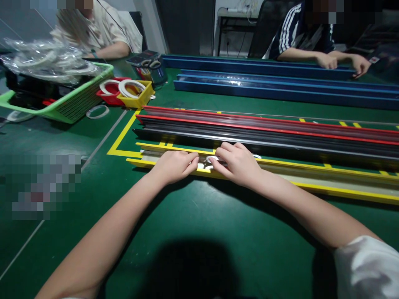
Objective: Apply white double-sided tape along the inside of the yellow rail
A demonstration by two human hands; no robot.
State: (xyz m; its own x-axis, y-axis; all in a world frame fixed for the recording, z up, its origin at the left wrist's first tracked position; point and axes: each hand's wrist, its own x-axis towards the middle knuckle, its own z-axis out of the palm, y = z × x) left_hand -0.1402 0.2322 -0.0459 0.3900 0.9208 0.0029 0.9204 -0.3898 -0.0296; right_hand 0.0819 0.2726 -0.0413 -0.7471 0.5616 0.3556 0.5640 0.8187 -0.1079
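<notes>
A long yellow channel rail (327, 182) lies across the green table, closest to me. My left hand (176, 166) rests on its left part with the fingers curled down into the channel. My right hand (237, 162) sits just to the right, fingers bent and pinching a small whitish piece (202, 165) between the two hands; I cannot make out what it is. Behind the yellow rail lie a black rail (280, 145) and a red rail (280, 124), all parallel.
Several blue rails (280, 83) lie at the back, where another person's hands (343, 62) rest. At the left stand a green basket (71, 104) with plastic bags, and red and yellow bins (137, 97) holding white tape rings. A second person sits at the back left.
</notes>
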